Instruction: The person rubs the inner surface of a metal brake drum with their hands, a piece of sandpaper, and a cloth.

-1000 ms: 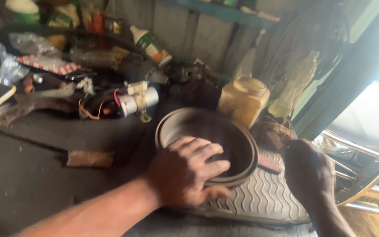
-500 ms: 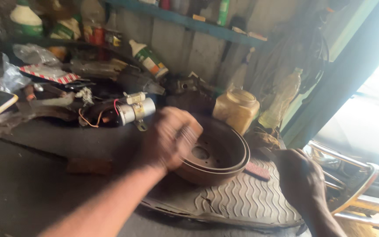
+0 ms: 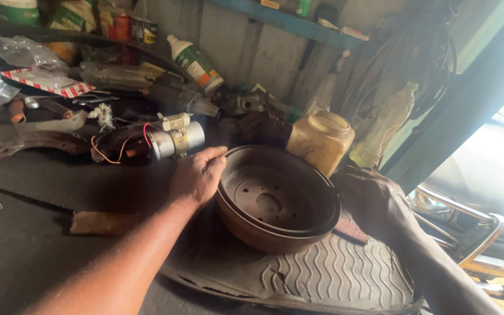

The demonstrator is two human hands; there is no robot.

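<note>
A dark, cluttered workbench (image 3: 42, 192) backed by a grey plank wall (image 3: 252, 46) carries a ribbed rubber mat (image 3: 333, 274) (grimy), on which sits the rusty brake drum (image 3: 275, 201), its rim grasped by the left hand (image 3: 196, 178) and right hand (image 3: 368, 195).

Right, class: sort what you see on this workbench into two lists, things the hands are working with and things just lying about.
In hand:
- rusty brown round metal brake drum
- left hand, gripping its rim
- right hand, at its far side
- grey ribbed rubber mat beneath it

Lying about:
- yellowish plastic jar
- small silver cylindrical motor with wires
- white and green bottle
- clear plastic bags
</note>
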